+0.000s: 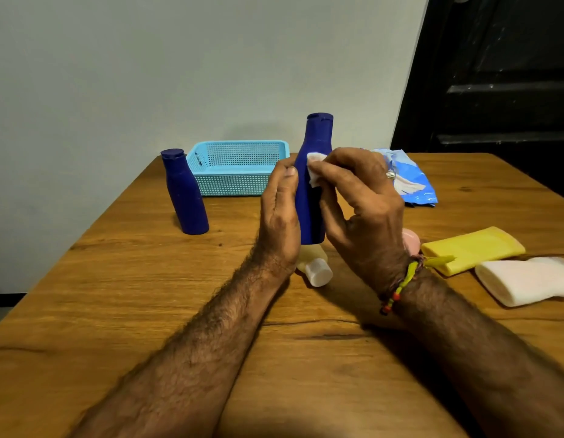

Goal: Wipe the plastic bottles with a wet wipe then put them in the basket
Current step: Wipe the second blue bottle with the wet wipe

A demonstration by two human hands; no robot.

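Wiping in progress: the left hand [279,213] grips the tall dark-blue plastic bottle [315,159] upright above the wooden desk [148,295]; right-hand fingers [331,173] pinch the white wet wipe [315,172] against its shoulder. The light-blue mesh basket [236,167] lies beyond, nearer the left hand.
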